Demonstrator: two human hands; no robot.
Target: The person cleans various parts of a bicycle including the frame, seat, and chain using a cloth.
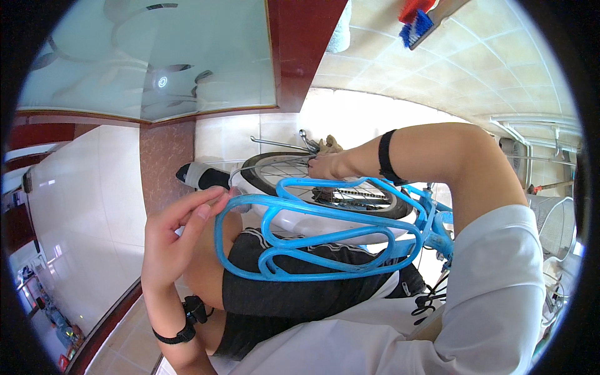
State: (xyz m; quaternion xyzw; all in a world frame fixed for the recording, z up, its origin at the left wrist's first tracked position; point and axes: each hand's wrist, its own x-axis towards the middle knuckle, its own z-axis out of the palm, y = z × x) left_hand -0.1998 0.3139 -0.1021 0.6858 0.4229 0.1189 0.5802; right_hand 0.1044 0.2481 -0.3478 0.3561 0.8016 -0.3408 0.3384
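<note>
A light-blue tubular rear rack [318,211] of a bicycle lies across the person's lap. Beyond it are the spoked rear wheel [281,171], its chain [361,193] and a white mudguard [300,223]. My left hand [185,234] has its thumb and fingers close together at the rack's rounded end, beside the bent end of a thin metal stay [272,162]; whether it grips anything is unclear. My right hand [326,167] reaches over the rack to the wheel's far side, near a crumpled brown cloth [330,144]; its fingertips are mostly hidden.
A metal kickstand [276,143] juts out beyond the wheel. At the upper left stands a dark-red framed glass panel [211,56]. A brush with red and blue bristles [417,28] is at the top right. A wire basket [555,227] is at the right.
</note>
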